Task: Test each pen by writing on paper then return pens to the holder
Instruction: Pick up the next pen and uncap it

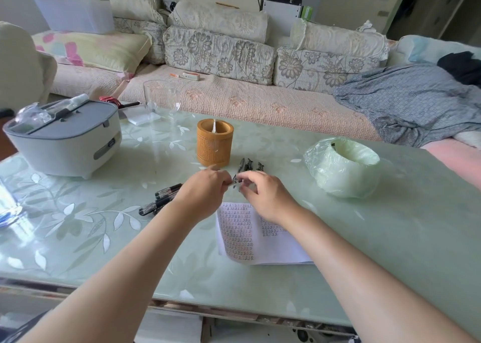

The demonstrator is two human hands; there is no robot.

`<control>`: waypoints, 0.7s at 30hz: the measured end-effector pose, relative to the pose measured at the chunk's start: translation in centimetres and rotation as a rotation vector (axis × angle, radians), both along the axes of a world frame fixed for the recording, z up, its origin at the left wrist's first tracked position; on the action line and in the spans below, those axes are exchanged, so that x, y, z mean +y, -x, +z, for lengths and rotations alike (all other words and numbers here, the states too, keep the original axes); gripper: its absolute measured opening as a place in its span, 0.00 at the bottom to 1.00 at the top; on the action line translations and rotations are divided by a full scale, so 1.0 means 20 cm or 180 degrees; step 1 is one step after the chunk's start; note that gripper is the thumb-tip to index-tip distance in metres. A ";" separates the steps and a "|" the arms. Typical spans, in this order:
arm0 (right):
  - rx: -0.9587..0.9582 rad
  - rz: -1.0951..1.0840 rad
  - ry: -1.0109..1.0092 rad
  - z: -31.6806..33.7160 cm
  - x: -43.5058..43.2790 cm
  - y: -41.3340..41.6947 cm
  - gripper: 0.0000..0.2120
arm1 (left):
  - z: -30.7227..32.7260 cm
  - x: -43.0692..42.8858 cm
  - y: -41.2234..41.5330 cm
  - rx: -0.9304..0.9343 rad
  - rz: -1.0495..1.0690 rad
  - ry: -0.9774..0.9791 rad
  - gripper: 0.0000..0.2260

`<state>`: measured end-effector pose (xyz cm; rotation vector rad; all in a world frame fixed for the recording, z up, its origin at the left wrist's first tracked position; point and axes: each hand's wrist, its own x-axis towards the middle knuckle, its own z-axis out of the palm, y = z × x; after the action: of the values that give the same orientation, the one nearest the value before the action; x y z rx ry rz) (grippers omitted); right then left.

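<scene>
A brown bamboo pen holder [214,142] stands upright at the table's middle, with one white item sticking up inside. Just right of its base lie several black pens [249,164]. Another bunch of black pens [159,199] lies to the left, partly hidden by my left arm. My left hand [201,193] and my right hand [263,194] meet in front of the holder, both pinching one black pen [235,180] between their fingertips. Below them lies a white sheet of paper [260,236] covered with rows of small written marks.
A grey and white appliance [65,139] sits at the left. A clear glass [162,100] stands behind the holder. A bowl-shaped thing wrapped in a green plastic bag [343,166] sits at the right. A sofa with cushions runs behind the glass-topped table [390,251].
</scene>
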<state>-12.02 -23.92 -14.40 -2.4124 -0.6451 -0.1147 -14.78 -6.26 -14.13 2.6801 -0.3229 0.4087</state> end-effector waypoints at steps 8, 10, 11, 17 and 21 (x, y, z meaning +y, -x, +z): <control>0.0184 -0.0129 -0.0393 0.05 -0.15 0.05 0.07 | 0.02 -0.08 0.02 -0.0050 -0.0410 0.0255 0.09; 0.0180 -0.0280 -0.0424 0.05 -0.20 0.05 0.07 | 0.02 -0.06 0.03 0.0298 -0.0289 0.0152 0.11; 0.0181 -0.0357 -0.0437 0.05 -0.22 0.05 0.07 | 0.03 -0.05 0.03 0.0466 -0.0181 0.0052 0.11; 0.0127 -0.0557 -0.0066 0.00 -0.32 0.05 0.05 | 0.04 -0.05 0.03 0.0684 0.0001 -0.0155 0.08; -0.0200 -0.0168 0.0571 -0.03 -0.34 0.08 0.12 | 0.03 -0.13 0.03 0.0625 -0.0247 -0.0106 0.08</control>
<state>-13.70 -30.79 -15.05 -2.6086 -0.6442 -0.1616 -15.44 -8.93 -13.56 2.7019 -0.3757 0.1166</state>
